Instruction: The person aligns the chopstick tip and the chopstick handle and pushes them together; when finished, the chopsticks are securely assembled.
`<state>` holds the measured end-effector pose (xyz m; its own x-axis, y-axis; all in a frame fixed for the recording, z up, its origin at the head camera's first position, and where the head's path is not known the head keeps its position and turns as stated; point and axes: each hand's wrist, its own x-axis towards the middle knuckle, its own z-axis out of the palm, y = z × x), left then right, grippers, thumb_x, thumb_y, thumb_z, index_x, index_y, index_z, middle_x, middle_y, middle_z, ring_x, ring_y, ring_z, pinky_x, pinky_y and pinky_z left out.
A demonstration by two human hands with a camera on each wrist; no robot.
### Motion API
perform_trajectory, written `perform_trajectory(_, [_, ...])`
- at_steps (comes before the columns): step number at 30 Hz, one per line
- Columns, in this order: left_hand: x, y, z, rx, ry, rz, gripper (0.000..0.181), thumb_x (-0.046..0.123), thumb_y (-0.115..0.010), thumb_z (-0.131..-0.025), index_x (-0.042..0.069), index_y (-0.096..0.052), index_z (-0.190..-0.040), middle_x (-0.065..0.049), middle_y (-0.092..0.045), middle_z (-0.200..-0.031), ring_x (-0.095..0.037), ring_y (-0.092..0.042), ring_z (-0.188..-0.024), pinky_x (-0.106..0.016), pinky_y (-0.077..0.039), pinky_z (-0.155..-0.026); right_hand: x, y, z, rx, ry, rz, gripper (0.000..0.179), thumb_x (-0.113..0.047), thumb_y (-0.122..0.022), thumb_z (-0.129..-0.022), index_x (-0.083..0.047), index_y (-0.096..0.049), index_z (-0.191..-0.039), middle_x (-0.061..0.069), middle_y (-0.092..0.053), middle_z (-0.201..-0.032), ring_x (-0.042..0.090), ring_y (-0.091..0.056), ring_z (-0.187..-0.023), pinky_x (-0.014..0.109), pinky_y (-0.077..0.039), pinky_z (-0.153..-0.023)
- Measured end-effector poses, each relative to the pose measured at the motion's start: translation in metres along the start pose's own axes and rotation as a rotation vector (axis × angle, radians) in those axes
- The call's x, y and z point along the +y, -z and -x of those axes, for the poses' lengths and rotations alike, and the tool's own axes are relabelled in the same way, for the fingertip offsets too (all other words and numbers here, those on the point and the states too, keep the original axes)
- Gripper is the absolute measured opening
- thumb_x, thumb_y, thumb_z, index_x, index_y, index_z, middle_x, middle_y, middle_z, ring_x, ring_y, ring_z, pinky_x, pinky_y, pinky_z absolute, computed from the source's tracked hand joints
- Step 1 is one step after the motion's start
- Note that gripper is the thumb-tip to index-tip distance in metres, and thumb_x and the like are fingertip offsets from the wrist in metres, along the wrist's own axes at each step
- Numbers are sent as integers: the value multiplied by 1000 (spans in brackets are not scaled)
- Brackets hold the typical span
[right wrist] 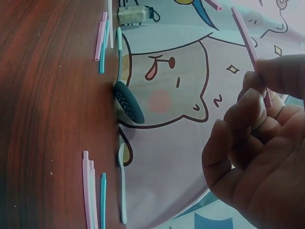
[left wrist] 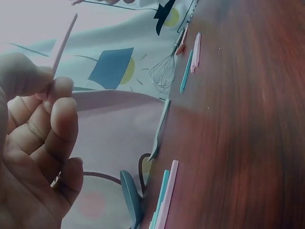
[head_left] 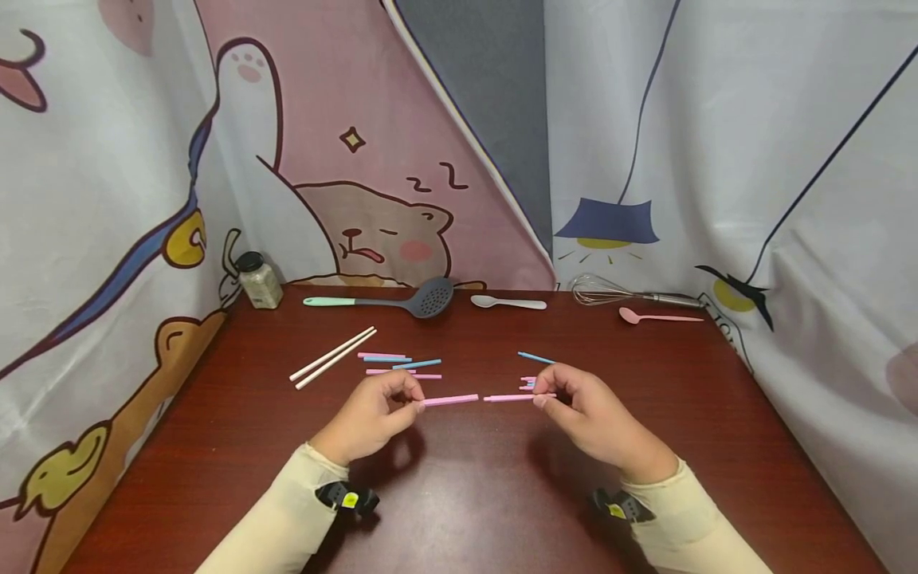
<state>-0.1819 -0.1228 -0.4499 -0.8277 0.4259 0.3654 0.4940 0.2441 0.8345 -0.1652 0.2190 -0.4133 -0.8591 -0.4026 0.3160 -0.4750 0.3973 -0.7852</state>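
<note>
In the head view my left hand (head_left: 369,416) pinches a thin pink stick (head_left: 453,400) between thumb and fingertips. A second thin pink stick (head_left: 508,398) is pinched by my right hand (head_left: 594,418). Both sticks are held up above the table, roughly in line, with a small gap between their facing ends. The right one has a narrower tip. Behind the left hand lie several pink and blue sticks (head_left: 417,363). More pink sticks lie partly hidden behind the right hand, with a blue stick (head_left: 535,357) just beyond them.
Two pale chopsticks (head_left: 333,358) lie at left on the dark red table (head_left: 459,494). Along its back edge are a jar (head_left: 260,281), a slotted spatula (head_left: 430,298), a white spoon (head_left: 509,303), a whisk (head_left: 631,294) and a pink spoon (head_left: 660,316). Printed curtains (head_left: 459,119) hang around it.
</note>
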Motion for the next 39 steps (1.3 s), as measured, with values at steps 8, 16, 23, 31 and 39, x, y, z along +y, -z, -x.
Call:
perform_trajectory(8, [4,-5,1,-2,-24,14,16,-5,-72,-92,10,-67,-89,2,-64,-83,-6,-58,-78,-25,-53,-68,-2,-3,0,17,17,12,18,3,-70,-95,-14,-64,-93,-7,-56,-79,6,-50,-72,24,-44,-61])
perform_trajectory(16, [8,-7,1,19,-19,7,16,-5,-72,-91,9,-67,-88,1,-65,-83,-7,-58,-79,-25,-52,-69,-3,-4,0,29,11,48,19,5,-70,-94,-14,-64,-91,-7,-56,-79,6,-51,-73,24,-45,-63])
perform_trajectory(23, [10,-8,1,48,-8,34,16,-6,-72,-90,8,-68,-88,-1,-65,-80,-5,-58,-74,-23,-50,-64,-4,-5,0,43,6,102,21,4,-72,-93,-16,-65,-91,-9,-56,-80,6,-53,-76,23,-45,-66])
perform_trajectory(31, [12,-7,1,62,-9,86,13,-6,-74,-91,6,-69,-89,-5,-66,-80,-4,-55,-71,-21,-46,-62,-1,-4,0,25,-4,90,21,3,-72,-93,-16,-65,-90,-10,-56,-79,6,-53,-77,23,-44,-67])
perform_trajectory(39, [12,-7,1,63,-6,150,10,-7,-73,-91,2,-69,-90,-11,-68,-84,-3,-55,-71,-19,-46,-62,-3,-3,-1,-6,-40,63,19,1,-72,-95,-16,-65,-90,-9,-56,-78,6,-52,-76,24,-44,-66])
